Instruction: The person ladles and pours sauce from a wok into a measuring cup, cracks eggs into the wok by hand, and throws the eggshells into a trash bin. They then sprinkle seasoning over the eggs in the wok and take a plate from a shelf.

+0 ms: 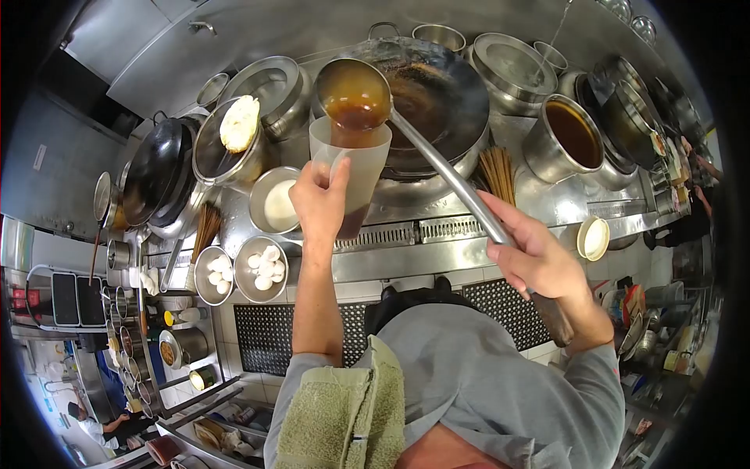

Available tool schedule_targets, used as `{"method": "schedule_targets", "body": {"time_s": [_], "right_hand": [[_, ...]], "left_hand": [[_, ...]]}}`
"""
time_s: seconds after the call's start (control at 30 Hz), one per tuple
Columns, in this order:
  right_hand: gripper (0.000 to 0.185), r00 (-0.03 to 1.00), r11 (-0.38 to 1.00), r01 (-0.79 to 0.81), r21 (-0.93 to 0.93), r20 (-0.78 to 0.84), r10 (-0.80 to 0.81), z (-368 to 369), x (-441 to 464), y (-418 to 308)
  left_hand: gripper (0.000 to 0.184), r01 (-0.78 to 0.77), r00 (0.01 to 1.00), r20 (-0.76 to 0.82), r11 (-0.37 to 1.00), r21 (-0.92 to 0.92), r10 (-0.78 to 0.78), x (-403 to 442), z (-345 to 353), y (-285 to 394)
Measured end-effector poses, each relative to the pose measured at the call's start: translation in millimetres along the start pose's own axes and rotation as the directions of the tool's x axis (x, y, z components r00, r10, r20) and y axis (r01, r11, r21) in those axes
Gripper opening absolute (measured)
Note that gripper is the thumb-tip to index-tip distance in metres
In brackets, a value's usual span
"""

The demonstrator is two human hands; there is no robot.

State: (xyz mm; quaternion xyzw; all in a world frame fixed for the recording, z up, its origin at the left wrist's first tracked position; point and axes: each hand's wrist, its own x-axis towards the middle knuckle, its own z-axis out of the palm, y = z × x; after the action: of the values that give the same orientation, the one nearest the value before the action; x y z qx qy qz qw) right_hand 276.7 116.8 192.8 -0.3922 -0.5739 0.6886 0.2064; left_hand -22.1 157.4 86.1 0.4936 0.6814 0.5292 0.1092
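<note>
Clearly, your left hand (320, 202) gripped the pitcher (366, 168) at upper centre, your right hand (541, 254) clasped the ladle (449, 177), and brown liquid (357, 102) risked slopping outside if you tipped too fast.

one left hand (319, 202) and one right hand (541, 254), one hand-held ladle (455, 183), one translucent pitcher (362, 173), two bamboo brushes (207, 226) (498, 173), two steel bowls (211, 299) (254, 295) holding round white pieces (269, 267), one green towel (328, 414).

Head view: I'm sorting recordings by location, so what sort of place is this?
Probably a commercial kitchen: it has a long silvery steel cooking counter, a wide round black metal wok and a big, long-handled metal ladle in the person's right hand.
</note>
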Motion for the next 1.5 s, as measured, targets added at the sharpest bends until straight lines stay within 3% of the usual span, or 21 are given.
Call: {"method": "schedule_targets", "body": {"time_s": [0.1,0.17,0.2,0.27,0.33,0.4,0.43,0.5,0.57,0.67,0.7,0.73,0.77,0.83,0.87,0.93,1.0,1.07,1.4,1.47,1.5], "right_hand": [[0.061,0.998,0.997,0.065,0.048,-0.012,-0.064,-9,0,11],[0.056,0.996,0.838,0.006,0.546,0.068,-0.052,-18,6,8],[0.056,0.996,0.837,0.007,0.546,0.071,-0.055,-26,11,10],[0.049,0.992,0.377,-0.057,0.925,0.096,-0.087,-44,24,20],[0.049,0.989,0.422,-0.011,0.907,0.073,-0.13,-63,44,22],[0.052,0.991,0.812,0.122,0.57,-0.108,-0.073,-86,72,28],[0.055,0.986,0.919,0.116,0.376,-0.159,-0.06,-94,87,35],[0.061,0.963,0.997,0.064,-0.034,-0.26,-0.071,-105,116,52],[0.066,0.934,0.944,-0.015,-0.33,-0.342,-0.105,-120,142,88],[0.069,0.958,0.974,-0.089,-0.208,-0.285,0.027,-105,144,101],[0.059,0.967,0.998,-0.061,-0.034,-0.25,0.051,-90,138,95],[0.059,0.968,0.997,-0.064,-0.032,-0.246,0.054,-85,136,91],[0.046,0.985,0.968,-0.067,0.241,-0.137,0.103,-82,135,88],[0.008,0.996,0.727,-0.085,0.681,0.046,0.073,-81,132,87],[0.008,0.996,0.728,-0.083,0.681,0.046,0.071,-84,130,87],[0.015,0.971,0.329,-0.234,0.915,0.206,0.117,-82,122,78],[0.017,0.971,0.32,-0.221,0.921,0.176,0.165,-81,112,64],[0.012,0.952,0.376,-0.302,0.876,0.297,0.072,-86,102,53],[0.008,0.995,0.727,-0.098,0.679,0.06,0.078,-41,25,-55],[0.025,0.998,0.83,-0.057,0.555,0.053,0.033,-33,17,-58],[0.048,0.995,0.846,-0.057,0.531,0.096,0.007,-31,16,-55]], "left_hand": [[0.035,0.012,1.0,-0.003,0.999,-0.04,-0.012,1,1,0],[0.036,0.036,0.999,-0.005,0.997,-0.064,-0.036,4,-2,2],[0.036,0.034,0.999,-0.008,0.998,-0.061,-0.034,5,-2,0],[0.034,0.017,1.0,-0.017,0.996,-0.087,-0.018,8,1,-7],[0.031,0.031,0.999,-0.025,0.995,-0.09,-0.034,10,1,-5],[0.029,0.044,0.999,-0.027,0.995,-0.094,-0.046,10,0,-7],[0.027,0.033,0.999,-0.034,0.991,-0.126,-0.038,11,0,-11],[0.022,0.044,0.998,-0.032,0.976,-0.213,-0.052,9,-3,-13],[0.022,0.035,0.998,-0.044,0.969,-0.246,-0.047,7,-7,-14],[0.022,0.023,0.997,-0.061,0.959,-0.283,-0.042,5,-12,-16],[0.022,0.021,0.998,-0.058,0.98,-0.2,-0.033,5,-15,-23],[0.022,0.014,0.998,-0.057,0.993,-0.117,-0.02,6,-17,-26],[0.022,0.015,0.998,-0.059,0.993,-0.114,-0.022,5,-17,-25],[0.023,0.047,0.995,-0.081,0.979,-0.199,-0.064,3,-17,-20],[0.023,0.045,0.995,-0.082,0.979,-0.199,-0.062,3,-18,-21],[0.024,0.036,0.997,-0.061,0.983,-0.182,-0.048,1,-23,-23],[0.024,0.039,0.996,-0.071,0.987,-0.154,-0.05,0,-24,-24],[0.025,0.041,0.996,-0.079,0.991,-0.127,-0.051,0,-25,-27],[0.031,0.052,0.998,-0.022,0.994,-0.094,-0.055,4,-14,-16],[0.033,0.053,0.998,-0.03,0.992,-0.114,-0.056,5,-12,-16],[0.035,0.036,0.999,-0.023,0.993,-0.109,-0.039,6,-11,-16]]}}
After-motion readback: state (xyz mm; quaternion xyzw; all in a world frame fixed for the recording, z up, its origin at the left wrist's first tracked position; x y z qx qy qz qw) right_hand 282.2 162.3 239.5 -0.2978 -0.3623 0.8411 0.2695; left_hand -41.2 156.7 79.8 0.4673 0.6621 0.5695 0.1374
